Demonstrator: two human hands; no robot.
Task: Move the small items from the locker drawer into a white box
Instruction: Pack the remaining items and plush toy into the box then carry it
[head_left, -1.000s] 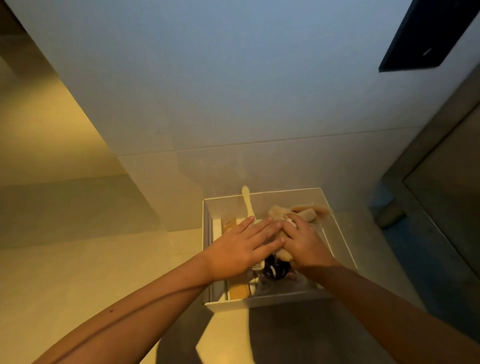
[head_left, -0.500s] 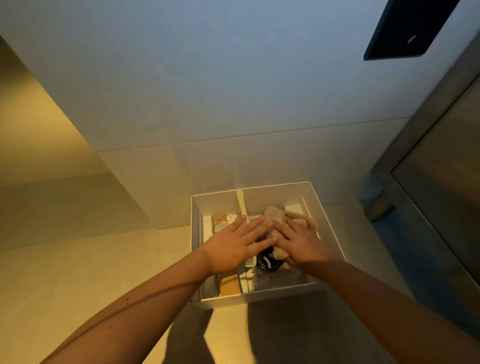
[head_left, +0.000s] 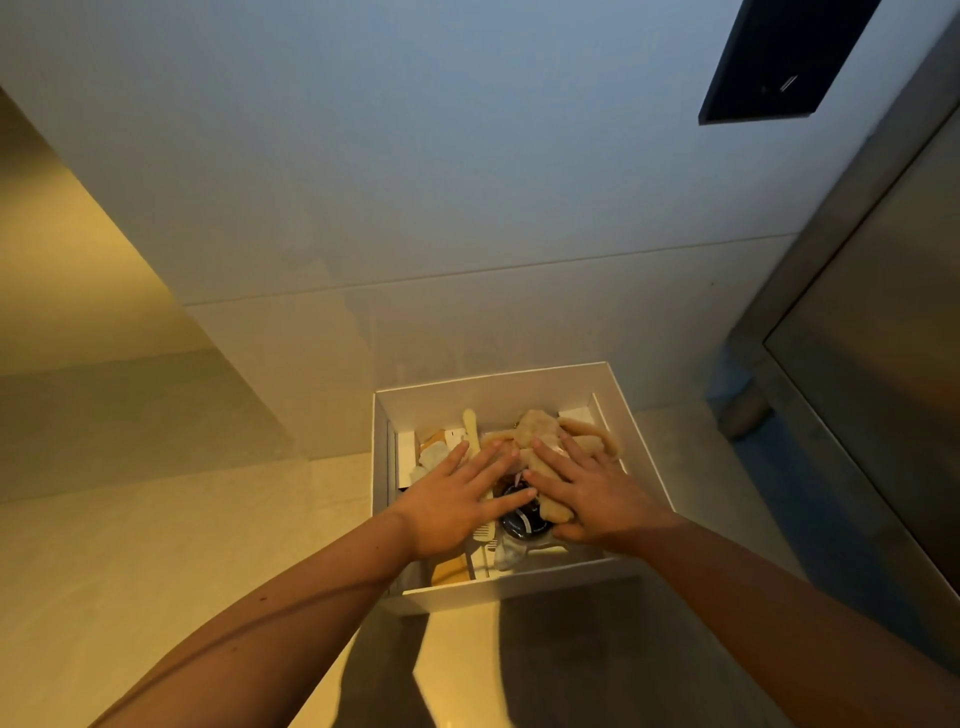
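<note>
Your left hand (head_left: 457, 506) lies flat, fingers straight and slightly spread, pressing on the small items (head_left: 434, 457) in the middle of the white box (head_left: 519, 590), which sits on the floor (head_left: 156, 571) against the wall (head_left: 415, 182). Your right hand (head_left: 587, 493) rests beside it, fingers also straight and spread, on a tan plush toy (head_left: 540, 426) toward the box's far right corner. Between the hands a dark round container (head_left: 522, 519) shows, and a white comb (head_left: 483, 535) lies near the front edge, just below your left palm.

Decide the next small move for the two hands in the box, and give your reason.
Probably lift both hands straight out. The left hand and right hand lie flat, fingers straight, on the plush and comb inside the box, gripping nothing, and the items look settled.
</note>
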